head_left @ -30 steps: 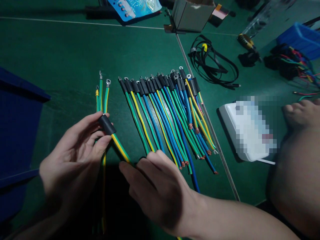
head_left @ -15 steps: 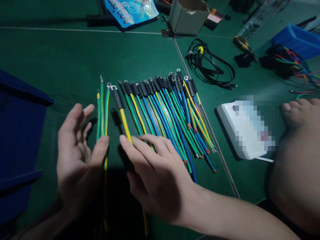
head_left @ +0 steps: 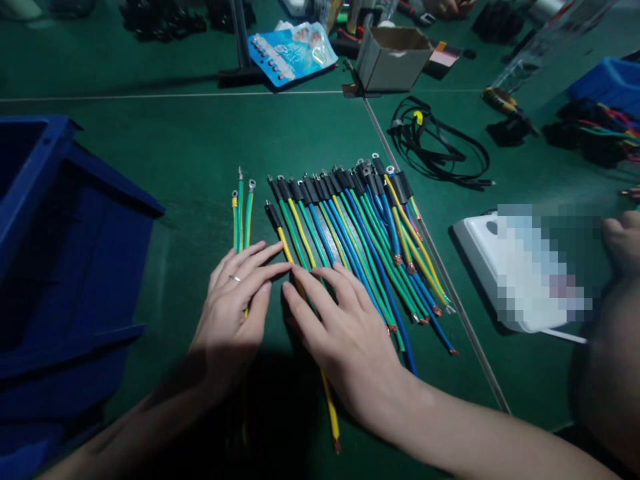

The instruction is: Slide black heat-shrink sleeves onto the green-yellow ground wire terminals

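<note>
My left hand (head_left: pixel 235 310) lies flat and open on the green mat, fingers stretched over the lower part of three green-yellow wires (head_left: pixel 241 213) with ring terminals. My right hand (head_left: pixel 340 333) is also flat and open, its fingers resting on a row of several blue, green and yellow wires (head_left: pixel 360 233) capped with black sleeves. Between the two hands runs a single yellow-green wire (head_left: pixel 277 233) with a black sleeve, lying on the mat under my fingertips. Neither hand grips anything.
A large blue bin (head_left: pixel 60 267) stands at the left. A white device (head_left: pixel 520 273) sits at the right, beside a person's foot (head_left: pixel 623 240). Farther back lie a black cable coil (head_left: pixel 435 143), a cardboard box (head_left: pixel 393 57), a blue packet (head_left: pixel 293 53) and another blue bin (head_left: pixel 607 80).
My left hand let go of the sleeved yellow-green wire, which now lies on the mat beside the row. Both hands have come down flat on the wires. The view shifted.
</note>
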A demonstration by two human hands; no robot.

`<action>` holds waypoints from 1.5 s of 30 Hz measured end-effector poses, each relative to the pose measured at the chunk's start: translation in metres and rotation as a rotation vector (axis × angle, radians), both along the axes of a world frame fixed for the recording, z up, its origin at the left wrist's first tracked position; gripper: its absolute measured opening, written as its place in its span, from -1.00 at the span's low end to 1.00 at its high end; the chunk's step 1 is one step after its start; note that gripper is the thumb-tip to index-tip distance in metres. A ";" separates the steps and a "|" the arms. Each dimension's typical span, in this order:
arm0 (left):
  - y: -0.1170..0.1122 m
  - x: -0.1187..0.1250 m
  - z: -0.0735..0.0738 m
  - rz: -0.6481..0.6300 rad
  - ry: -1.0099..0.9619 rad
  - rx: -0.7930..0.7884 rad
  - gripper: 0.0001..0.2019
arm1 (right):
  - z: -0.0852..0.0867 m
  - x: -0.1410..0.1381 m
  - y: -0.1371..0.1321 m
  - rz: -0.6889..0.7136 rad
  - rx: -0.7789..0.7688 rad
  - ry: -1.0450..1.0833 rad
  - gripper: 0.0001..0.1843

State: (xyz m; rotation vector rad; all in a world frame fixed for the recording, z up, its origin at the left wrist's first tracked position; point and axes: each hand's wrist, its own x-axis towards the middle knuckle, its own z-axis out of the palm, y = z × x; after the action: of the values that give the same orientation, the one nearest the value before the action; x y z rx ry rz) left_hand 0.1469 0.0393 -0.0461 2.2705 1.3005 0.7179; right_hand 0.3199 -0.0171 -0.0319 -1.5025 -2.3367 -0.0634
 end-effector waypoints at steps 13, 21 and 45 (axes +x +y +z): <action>0.000 0.000 -0.001 -0.010 -0.048 0.032 -0.63 | 0.007 0.013 0.011 0.145 -0.132 0.056 -0.40; 0.000 0.000 0.002 0.070 -0.116 0.035 -0.65 | 0.020 0.014 0.011 0.262 0.000 0.244 -0.65; -0.111 -0.069 0.009 -0.131 0.272 0.013 -0.34 | 0.026 0.007 -0.014 0.254 0.039 -0.011 -0.55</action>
State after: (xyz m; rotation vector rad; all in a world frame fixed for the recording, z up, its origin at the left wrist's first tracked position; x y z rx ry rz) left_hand 0.0783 -0.0718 -0.0375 2.5032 1.2495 0.3833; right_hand 0.3269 -0.0310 -0.0061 -1.1794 -2.4991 -0.0523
